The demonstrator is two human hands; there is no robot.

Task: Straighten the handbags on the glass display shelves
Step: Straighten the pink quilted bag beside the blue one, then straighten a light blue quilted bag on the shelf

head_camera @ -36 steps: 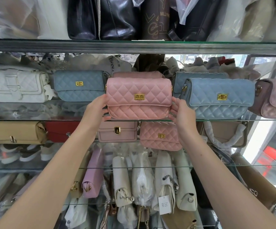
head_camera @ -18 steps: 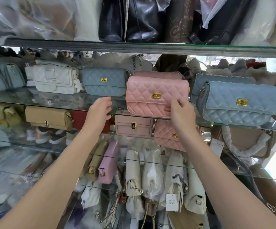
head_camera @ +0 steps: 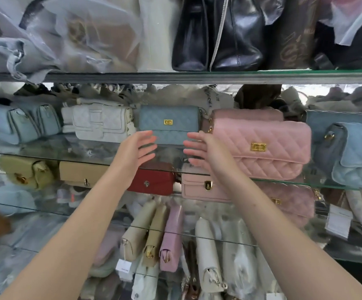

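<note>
A blue-grey quilted handbag [head_camera: 168,124] with a gold clasp stands upright at the back of the middle glass shelf [head_camera: 46,153]. My left hand [head_camera: 138,148] and my right hand [head_camera: 204,149] hover just in front of it, fingers straight and spread, holding nothing. To the right, a pink quilted handbag [head_camera: 262,148] with a gold clasp stands at the shelf's front edge, a second pink bag behind it. A white quilted bag [head_camera: 100,122] sits left of the blue-grey one.
Light blue bags stand at the far right [head_camera: 357,152] and far left [head_camera: 13,124] of the same shelf. The shelf above carries black leather bags [head_camera: 217,35] and plastic-wrapped ones. Below are tan [head_camera: 80,172], red [head_camera: 152,180] and pink [head_camera: 201,187] bags, then hanging bags lower down.
Both hands have let go of the pink quilted handbag and moved left to the blue-grey bag. The view has shifted left with them.
</note>
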